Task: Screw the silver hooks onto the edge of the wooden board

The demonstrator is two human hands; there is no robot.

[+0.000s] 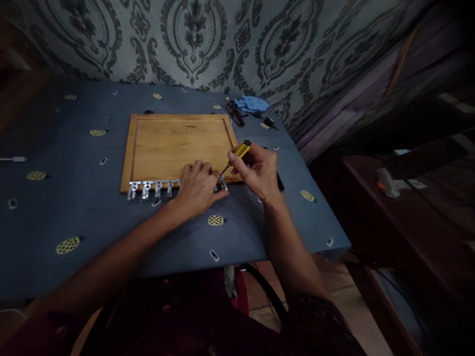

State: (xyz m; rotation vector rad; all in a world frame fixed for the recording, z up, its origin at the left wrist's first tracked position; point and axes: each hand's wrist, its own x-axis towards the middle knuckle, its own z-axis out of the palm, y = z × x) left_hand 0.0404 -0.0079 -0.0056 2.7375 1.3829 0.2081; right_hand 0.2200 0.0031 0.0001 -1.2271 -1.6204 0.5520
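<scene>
A wooden board point(181, 148) with a raised frame lies flat on the table. Along its near edge runs a metal hook rail point(146, 187), its several hooks hanging over the edge. My left hand point(198, 188) lies over the right part of this rail, fingers curled and gripping it against the board, hiding some hooks. A yellow and black screwdriver point(242, 150) is pinched in my right hand point(260, 170). Its shaft slants down to the rail's right end, with the tip close to my left fingertips. Whether a screw sits under the tip cannot be made out.
The table has a blue pineapple-print cloth point(92, 217). Behind the board's right corner lie sunglasses point(236, 112), a blue cloth point(252, 104) and a dark key-like item point(267, 120). A white cable end point(17, 159) lies far left. A patterned curtain point(237, 44) hangs behind.
</scene>
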